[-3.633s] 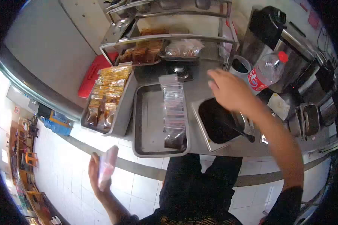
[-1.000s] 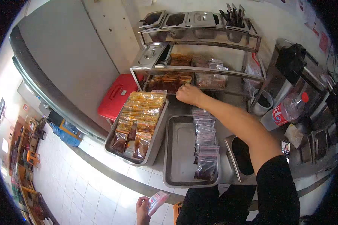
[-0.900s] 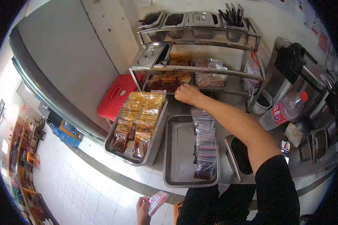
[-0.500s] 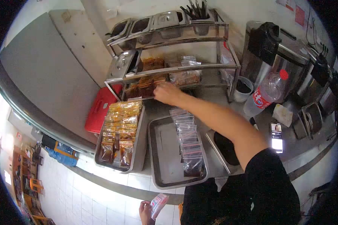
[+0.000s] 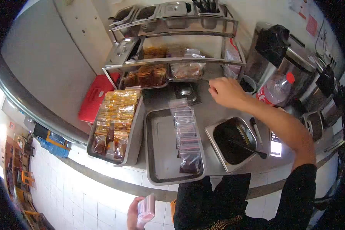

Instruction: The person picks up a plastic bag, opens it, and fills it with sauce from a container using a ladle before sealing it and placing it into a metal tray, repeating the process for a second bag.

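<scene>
At the bottom, my left hand [image 5: 133, 214] is closed around a stack of clear zip bags [image 5: 146, 210]. My right hand [image 5: 227, 92] hovers over the counter with curled fingers, near a white tub [image 5: 249, 85]; anything inside them is hidden. Left of it sits a dark flat device with a shiny round dish [image 5: 186, 91]. Below lies a steel tray [image 5: 161, 153] with an overlapping row of zip bags [image 5: 188, 134], the nearest containing something dark. Beside that tray, a steel pan [image 5: 214, 143] holds dark contents and a black-handled utensil [image 5: 249, 149].
A deep steel pan [image 5: 136, 142] full of amber-brown packets stands left, beside a red case [image 5: 96, 96]. Behind is a metal rack [image 5: 172, 61] with lidded containers and more packets. A plastic bottle [image 5: 276, 90], phone [image 5: 276, 147] and steel urns [image 5: 295, 57] stand right.
My right hand has moved right, away from the brown packets by the rack, uncovering the dark device and the pan. My left hand still holds the zip bags, now turned differently.
</scene>
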Motion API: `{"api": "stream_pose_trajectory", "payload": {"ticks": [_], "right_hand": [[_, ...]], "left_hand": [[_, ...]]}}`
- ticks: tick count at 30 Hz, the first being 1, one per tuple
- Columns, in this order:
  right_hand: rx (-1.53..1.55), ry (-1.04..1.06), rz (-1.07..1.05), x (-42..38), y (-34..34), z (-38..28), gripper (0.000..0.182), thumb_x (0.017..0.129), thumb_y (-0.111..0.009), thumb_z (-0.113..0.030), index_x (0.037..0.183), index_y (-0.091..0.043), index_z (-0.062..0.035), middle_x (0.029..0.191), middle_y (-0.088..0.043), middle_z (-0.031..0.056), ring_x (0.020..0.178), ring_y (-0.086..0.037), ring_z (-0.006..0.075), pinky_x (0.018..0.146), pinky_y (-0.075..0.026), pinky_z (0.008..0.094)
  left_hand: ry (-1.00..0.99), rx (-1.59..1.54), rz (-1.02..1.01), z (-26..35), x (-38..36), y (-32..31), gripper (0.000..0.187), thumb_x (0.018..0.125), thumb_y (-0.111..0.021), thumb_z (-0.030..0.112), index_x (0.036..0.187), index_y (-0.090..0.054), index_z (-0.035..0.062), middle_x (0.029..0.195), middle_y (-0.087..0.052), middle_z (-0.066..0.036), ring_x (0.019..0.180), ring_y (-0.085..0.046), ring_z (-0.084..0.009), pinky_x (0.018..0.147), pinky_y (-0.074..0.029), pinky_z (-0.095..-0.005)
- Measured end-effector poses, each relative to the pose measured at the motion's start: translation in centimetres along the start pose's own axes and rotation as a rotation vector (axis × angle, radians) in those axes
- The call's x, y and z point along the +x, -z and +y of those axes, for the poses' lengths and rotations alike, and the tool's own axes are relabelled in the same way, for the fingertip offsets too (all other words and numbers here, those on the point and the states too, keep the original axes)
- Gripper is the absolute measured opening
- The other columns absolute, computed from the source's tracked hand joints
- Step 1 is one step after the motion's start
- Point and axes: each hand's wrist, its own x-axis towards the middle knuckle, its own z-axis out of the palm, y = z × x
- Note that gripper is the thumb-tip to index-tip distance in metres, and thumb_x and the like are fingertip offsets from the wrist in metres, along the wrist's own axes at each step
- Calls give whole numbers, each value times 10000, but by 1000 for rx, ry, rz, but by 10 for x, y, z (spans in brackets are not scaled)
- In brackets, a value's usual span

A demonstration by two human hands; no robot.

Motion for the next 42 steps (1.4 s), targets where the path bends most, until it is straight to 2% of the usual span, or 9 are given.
{"api": "stream_pose_trajectory", "payload": {"ticks": [2,4,5,8,14,21,29,35,42], "right_hand": [[246,53,-1,-39,38,-37,153,885,-614,-162,914,-635,-14,823,-662,183,747,-657,363,676,-512,480],[646,-22,-232,-89,79,-80,160,898,-635,-177,946,-644,-24,793,-666,158,712,-674,289,666,-524,442],[777,-17,-378,-114,93,-95,198,916,-641,-216,973,-650,-26,797,-669,153,728,-682,258,672,-530,421],[1096,-123,-724,-185,100,-132,305,957,-644,-324,1034,-661,-29,844,-683,165,753,-701,229,686,-543,368],[1480,-732,-556,-316,2,-133,141,896,-691,-84,955,-626,26,826,-666,88,700,-654,142,655,-550,303],[1294,-624,-474,-373,-78,-152,175,977,-627,-153,1040,-636,10,958,-646,57,856,-615,163,776,-494,287],[1384,-751,-275,-367,-157,-131,276,1000,-607,-232,1125,-583,13,906,-622,80,749,-611,172,610,-496,289],[924,129,-131,-320,-104,-201,357,895,-722,-225,1159,-594,-22,1007,-628,181,854,-642,342,728,-533,424],[753,27,-231,-303,-101,-201,290,928,-645,-222,1119,-601,-9,975,-626,248,886,-614,459,751,-512,501]], "left_hand": [[-182,-867,-124,26,-18,-6,443,957,-607,266,1309,-528,8,1252,-625,-136,1231,-570,-275,1009,-486,-365],[-280,-729,-79,70,-9,-23,578,653,-816,127,1137,-556,-56,1023,-679,-195,860,-704,-264,809,-582,-346],[-320,-662,-171,80,-6,-26,752,604,-911,32,1259,-558,-80,1197,-655,-210,1083,-655,-275,978,-514,-405],[-459,-259,-256,121,-2,-63,604,746,-854,70,1281,-584,-10,1244,-649,-163,1109,-648,-243,972,-520,-394],[-510,20,-734,104,20,-105,548,920,-688,195,1423,-494,99,1379,-566,-157,1202,-601,-319,990,-499,-408],[-356,-94,-591,48,7,-125,441,934,-669,182,1330,-527,48,1244,-638,-131,1169,-601,-238,985,-469,-378],[78,-450,-273,-36,17,-135,415,915,-694,370,1143,-585,41,1006,-655,-143,976,-620,-233,868,-483,-375],[228,62,-49,35,-10,-125,312,969,-612,241,1173,-525,20,1074,-627,-157,1050,-619,-276,887,-501,-378],[-207,-26,-26,-6,34,-153,299,974,-568,222,1164,-528,-4,1150,-605,-180,1084,-625,-324,943,-516,-409]]}}
